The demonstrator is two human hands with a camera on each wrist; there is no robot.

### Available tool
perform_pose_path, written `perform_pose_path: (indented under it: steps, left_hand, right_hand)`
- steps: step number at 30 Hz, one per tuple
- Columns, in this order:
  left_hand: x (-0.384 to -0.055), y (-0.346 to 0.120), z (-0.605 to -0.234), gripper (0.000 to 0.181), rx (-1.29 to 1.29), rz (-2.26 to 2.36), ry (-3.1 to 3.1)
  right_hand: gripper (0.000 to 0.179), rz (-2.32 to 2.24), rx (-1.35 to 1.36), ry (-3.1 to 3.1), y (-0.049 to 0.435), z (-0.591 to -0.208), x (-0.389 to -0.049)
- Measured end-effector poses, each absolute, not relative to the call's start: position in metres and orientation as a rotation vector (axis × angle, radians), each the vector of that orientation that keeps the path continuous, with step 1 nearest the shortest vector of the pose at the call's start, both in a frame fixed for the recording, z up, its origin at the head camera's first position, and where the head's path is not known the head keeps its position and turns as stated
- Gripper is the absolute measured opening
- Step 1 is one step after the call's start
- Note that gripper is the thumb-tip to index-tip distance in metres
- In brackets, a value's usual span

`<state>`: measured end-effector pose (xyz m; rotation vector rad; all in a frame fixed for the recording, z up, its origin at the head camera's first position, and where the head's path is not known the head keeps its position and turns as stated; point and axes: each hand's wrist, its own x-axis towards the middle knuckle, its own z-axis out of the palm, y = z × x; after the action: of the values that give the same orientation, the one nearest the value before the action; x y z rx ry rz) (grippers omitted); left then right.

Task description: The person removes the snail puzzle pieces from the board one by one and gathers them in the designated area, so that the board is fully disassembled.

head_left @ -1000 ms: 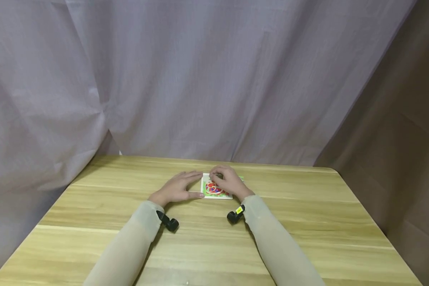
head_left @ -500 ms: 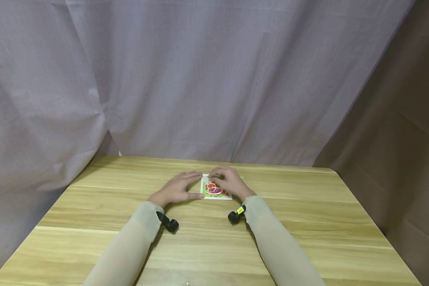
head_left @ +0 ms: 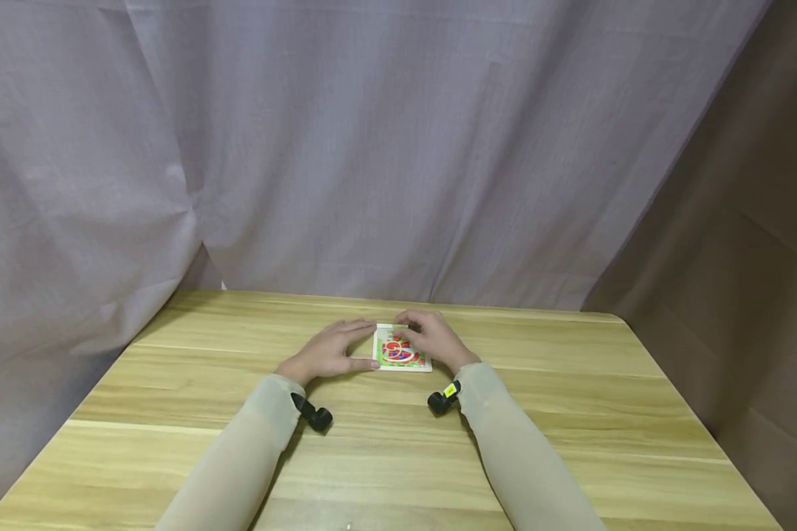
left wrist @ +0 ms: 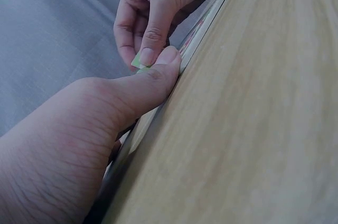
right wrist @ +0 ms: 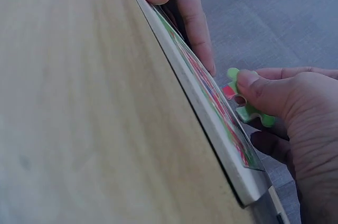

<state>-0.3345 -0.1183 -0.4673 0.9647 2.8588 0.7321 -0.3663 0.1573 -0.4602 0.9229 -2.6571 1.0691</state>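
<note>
A small jigsaw puzzle point(head_left: 396, 352) in a white frame point(head_left: 404, 369) lies on the table, its picture red, blue and green. My left hand point(head_left: 328, 350) spans the frame's left side with fairly straight fingers; the thumb touches the near left corner and the fingertips reach the far left one. Above the puzzle's far right part is my right hand point(head_left: 434, 341). Between its thumb and fingers it pinches a green and red jigsaw piece point(right wrist: 247, 112), held tilted and partly hidden by the thumb in the right wrist view.
The wooden table point(head_left: 385, 457) extends around the puzzle on all sides. A grey curtain point(head_left: 345, 147) hangs behind its far edge, and a darker cloth point(head_left: 737, 258) hangs at the right. A small black camera point(head_left: 443, 399) sits at the right wrist.
My right hand has shifted a little to the right over the puzzle, uncovering more of its picture. The left hand and the frame have stayed almost still.
</note>
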Motion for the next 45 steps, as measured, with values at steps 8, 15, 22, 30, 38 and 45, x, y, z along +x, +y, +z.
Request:
perform_pose_path:
  steps: [8,15,22,30,38,45]
  left_hand:
    - [-0.335,-0.118,-0.468,0.091,0.967,0.736,2.858]
    - [-0.336,-0.118,-0.467,0.091,0.972,0.724,2.861]
    - [-0.337,-0.118,-0.467,0.092,0.972,0.711,2.864]
    - [-0.334,-0.118,-0.468,0.091,0.968,0.740,2.860]
    - [-0.333,-0.118,-0.469,0.091,0.959,0.746,2.858]
    - [-0.332,-0.117,-0.467,0.091,0.963,0.724,2.865]
  right_hand:
    - [0.025,1.121,0.887,-2.627,0.159,-0.461,-0.366]
    - [0.025,1.208,0.857,-2.633,0.163,-0.455,-0.365]
    - [0.025,1.211,0.832,-2.649,0.166,-0.453,-0.363]
    - [0.024,1.194,0.814,-2.625,0.172,-0.455,-0.364]
    - [0.023,1.207,0.774,-2.615,0.183,-0.455,-0.362]
    - [0.021,1.209,0.729,-2.614,0.192,-0.455,-0.361]
